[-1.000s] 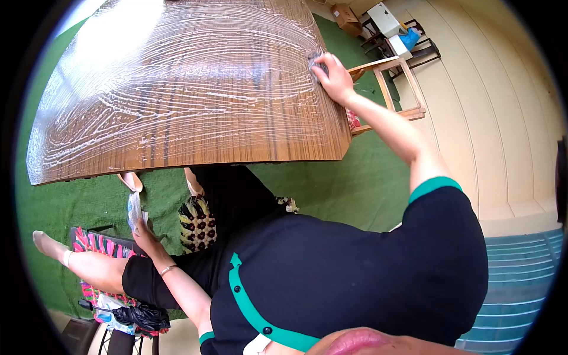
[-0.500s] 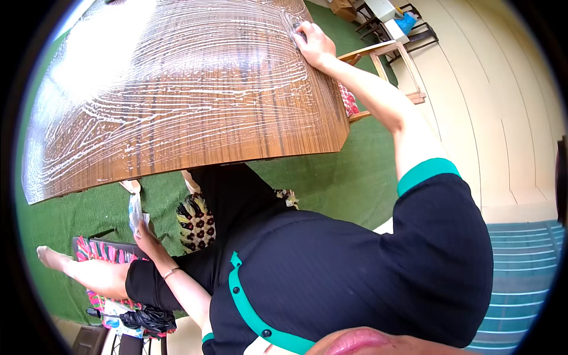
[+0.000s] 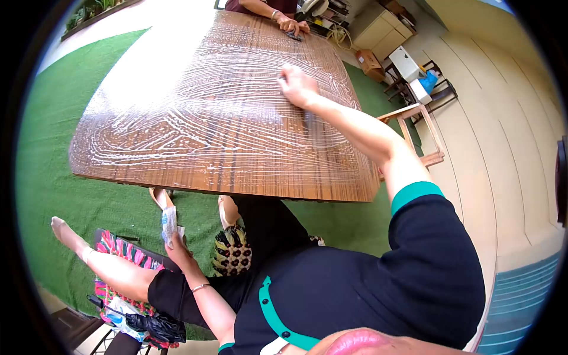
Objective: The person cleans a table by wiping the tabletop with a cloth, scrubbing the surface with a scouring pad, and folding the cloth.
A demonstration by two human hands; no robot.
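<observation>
My right hand (image 3: 297, 87) is closed and smeared by motion over the wooden tabletop (image 3: 248, 177). A small dark scrubber, clearer a moment ago, is mostly hidden in its fingers. White foam lines (image 3: 183, 133) curve across the wood grain. Low on the left, below the table's near edge, my left hand (image 3: 179, 247) is closed around a white-and-blue plastic packet (image 3: 170, 225). At the far edge another person's hands (image 3: 291, 25) press a dark scrubber (image 3: 293, 36) onto the same tabletop.
Under my leg is a stool with a pink fringed cover (image 3: 109, 248); a black umbrella (image 3: 157, 325) lies beside it. A patterned cushion (image 3: 232, 251) is near my knee. Green carpet (image 3: 53, 160) surrounds the table. A wooden frame (image 3: 435, 139) and cardboard box (image 3: 370, 64) stand right.
My right hand has moved from the table's right side toward its middle. The view has shifted, bringing the far edge and the other person's hands into sight. My left hand still holds the packet.
</observation>
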